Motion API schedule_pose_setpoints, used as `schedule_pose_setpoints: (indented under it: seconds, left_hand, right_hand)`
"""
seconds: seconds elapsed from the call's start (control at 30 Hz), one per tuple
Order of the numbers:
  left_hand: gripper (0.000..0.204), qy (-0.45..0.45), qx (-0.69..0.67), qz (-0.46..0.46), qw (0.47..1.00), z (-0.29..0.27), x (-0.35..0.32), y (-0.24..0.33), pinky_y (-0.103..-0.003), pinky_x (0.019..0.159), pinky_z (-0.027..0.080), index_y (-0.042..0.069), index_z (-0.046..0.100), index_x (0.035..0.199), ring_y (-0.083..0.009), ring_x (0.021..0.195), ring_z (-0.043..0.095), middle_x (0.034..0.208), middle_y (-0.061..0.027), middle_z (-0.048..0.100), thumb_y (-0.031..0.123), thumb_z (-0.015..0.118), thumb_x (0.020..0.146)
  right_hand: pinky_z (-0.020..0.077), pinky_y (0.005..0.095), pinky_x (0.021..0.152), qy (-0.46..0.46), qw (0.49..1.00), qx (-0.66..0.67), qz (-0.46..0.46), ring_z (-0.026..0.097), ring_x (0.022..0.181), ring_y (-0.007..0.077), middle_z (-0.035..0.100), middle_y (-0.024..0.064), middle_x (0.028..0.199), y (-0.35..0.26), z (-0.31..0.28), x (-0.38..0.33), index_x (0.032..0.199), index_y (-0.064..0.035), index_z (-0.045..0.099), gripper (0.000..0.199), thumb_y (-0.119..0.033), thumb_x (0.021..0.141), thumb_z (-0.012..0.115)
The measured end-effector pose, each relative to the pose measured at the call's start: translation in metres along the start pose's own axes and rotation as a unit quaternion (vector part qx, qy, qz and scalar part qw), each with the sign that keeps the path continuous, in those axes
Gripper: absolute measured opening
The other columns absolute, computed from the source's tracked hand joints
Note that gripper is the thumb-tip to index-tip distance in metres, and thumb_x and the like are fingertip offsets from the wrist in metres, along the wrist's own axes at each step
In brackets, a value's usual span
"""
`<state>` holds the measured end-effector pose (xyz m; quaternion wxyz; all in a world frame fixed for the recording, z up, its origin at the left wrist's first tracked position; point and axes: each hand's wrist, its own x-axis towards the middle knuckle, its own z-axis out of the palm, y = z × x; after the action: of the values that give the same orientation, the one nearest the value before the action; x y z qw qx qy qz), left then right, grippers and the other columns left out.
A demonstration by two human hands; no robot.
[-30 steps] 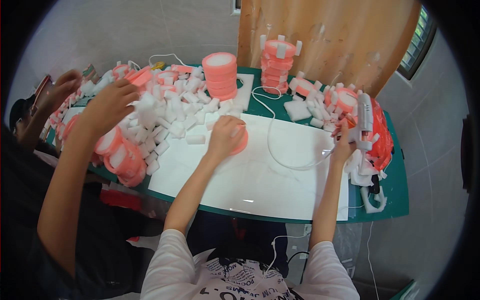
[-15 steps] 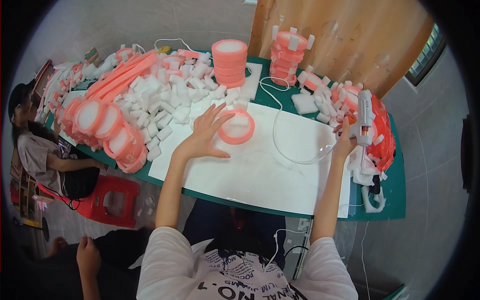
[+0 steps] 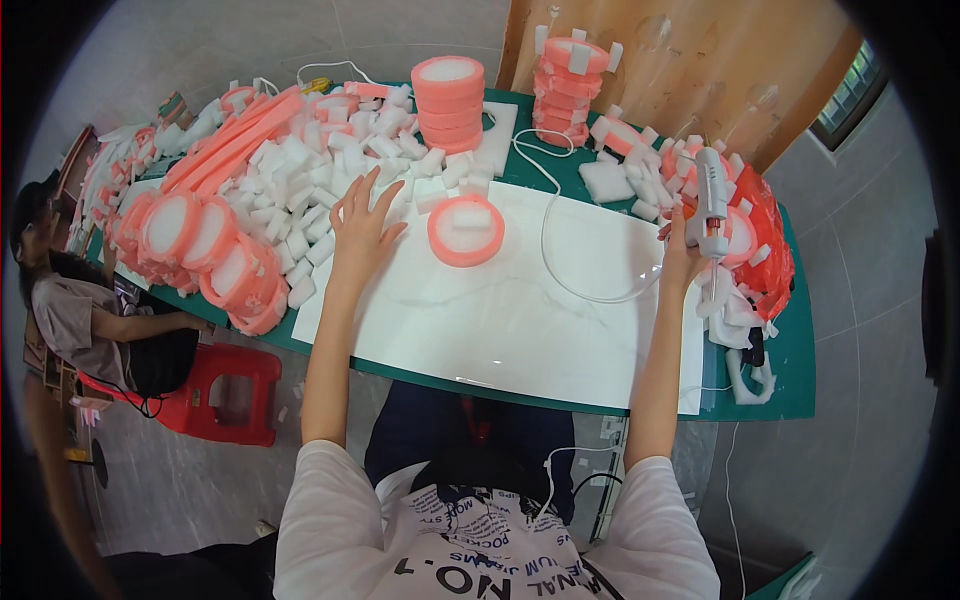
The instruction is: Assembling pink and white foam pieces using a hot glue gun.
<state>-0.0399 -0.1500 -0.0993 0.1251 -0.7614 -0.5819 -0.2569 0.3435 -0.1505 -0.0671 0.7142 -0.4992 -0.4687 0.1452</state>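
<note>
My left hand (image 3: 364, 222) hovers with spread fingers over the left part of the white board (image 3: 500, 330), close to the pile of white foam blocks (image 3: 290, 190), and holds nothing. A round pink-rimmed foam piece (image 3: 466, 252) lies flat to its right, with a small white foam block (image 3: 474, 218) on its white middle. Off to the right, my right hand (image 3: 681, 255) is wrapped round the handle of a white hot glue gun (image 3: 711, 195), whose body stands upright. Its white cord (image 3: 548, 240) loops across the board.
A stack of pink-rimmed foam discs (image 3: 449, 105) stands at the back, with a second stack (image 3: 570, 95) bearing upright white blocks beside it. More discs (image 3: 205, 235) lean at the left. A red plastic bag (image 3: 765, 240) lies far right. Another person (image 3: 90, 310) sits at left near a red stool (image 3: 235, 390).
My left hand has moved left, away from the round foam piece toward the block pile. The glue gun stays in my right hand, shifted slightly. The view has tilted a little.
</note>
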Motion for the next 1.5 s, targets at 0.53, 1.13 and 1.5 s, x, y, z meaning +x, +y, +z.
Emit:
schedule_pose_setpoints:
  seconds: [0.53,1.13,1.5]
  left_hand:
    - [0.038,-0.010,-0.149,0.138,0.979,0.020,0.042,0.030,-0.042,0.089,0.033,0.009,0.053,0.108,-0.0213,0.098,0.051,0.099,-0.0053,0.056,0.015,0.064,0.072]
    - [0.058,-0.152,-0.363,-0.008,0.919,0.048,0.058,0.062,-0.036,0.085,0.040,0.009,0.050,0.112,-0.0299,0.102,0.045,0.106,-0.0133,0.049,0.015,0.074,0.059]
    - [0.053,-0.151,-0.394,0.007,0.907,0.051,0.058,0.060,-0.034,0.078,0.043,0.007,0.050,0.108,-0.0279,0.087,0.054,0.097,-0.0146,0.057,0.020,0.074,0.063]
  right_hand:
    - [0.0380,0.0198,0.047,0.000,0.999,-0.015,0.036,0.047,0.053,0.0059,0.057,0.0032,0.074,0.012,-0.002,0.000,0.105,-0.0015,0.054,0.027,-0.016,0.083,0.057]
    - [0.0381,0.0199,0.044,-0.140,0.987,-0.064,0.050,0.047,0.048,0.0051,0.056,0.0007,0.062,0.023,0.002,-0.009,0.096,-0.0025,0.062,0.022,-0.012,0.077,0.063]
    - [0.0401,0.0210,0.047,-0.363,0.919,-0.091,0.122,0.048,0.055,0.0054,0.059,-0.0017,0.075,-0.002,0.012,-0.016,0.095,-0.0071,0.060,0.022,-0.013,0.074,0.063]
